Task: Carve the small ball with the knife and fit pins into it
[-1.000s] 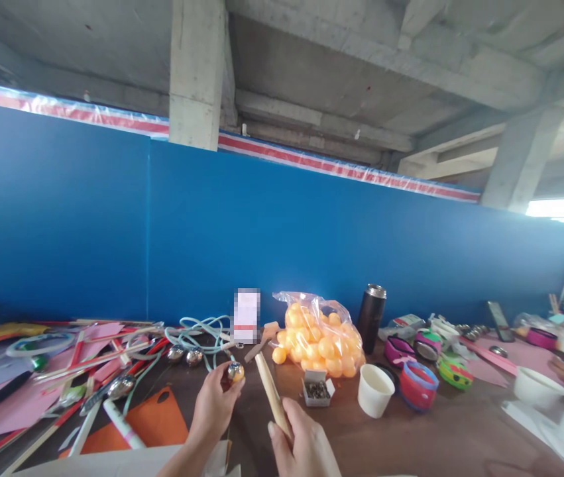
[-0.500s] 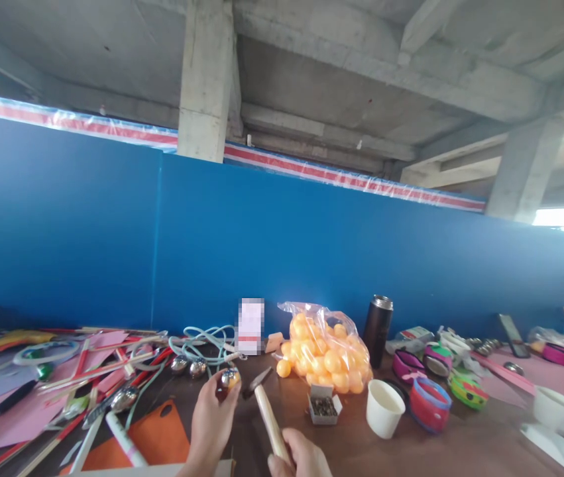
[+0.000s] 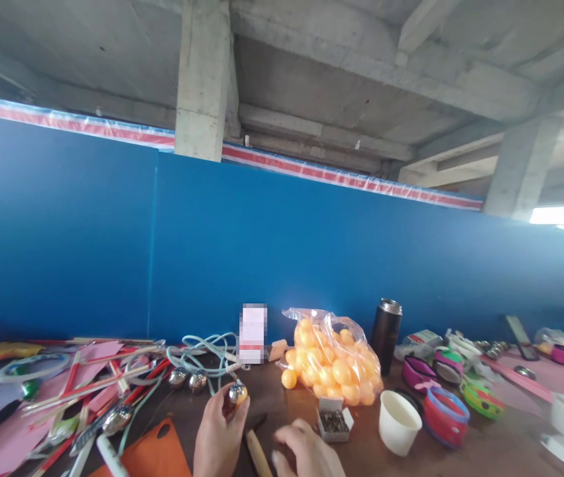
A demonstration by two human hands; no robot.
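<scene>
My left hand (image 3: 219, 430) grips a shiny silver ball (image 3: 236, 394) between thumb and fingertips, held above the table. A hammer (image 3: 258, 454) with a pale wooden handle lies between my hands, its dark head (image 3: 258, 423) partly in view. My right hand (image 3: 309, 447) is just right of the handle, loosely curled, with thumb and fingers apart and nothing visible in them. Close beyond its fingers is a small open box of nails or tacks (image 3: 334, 426). Two more silver balls (image 3: 197, 381) rest on the table left of my left hand.
A clear bag of orange balls (image 3: 334, 364) stands behind the box, beside a black flask (image 3: 387, 336). To the right are a white paper cup (image 3: 399, 424) and colourful wristbands (image 3: 445, 406). Pale blue cords (image 3: 207, 348), an orange sheet (image 3: 150, 454) and sticks clutter the left.
My right hand has let go of the hammer and moved a little right, towards the small box. The hammer now lies lower, on the table. My left hand still holds the silver ball.
</scene>
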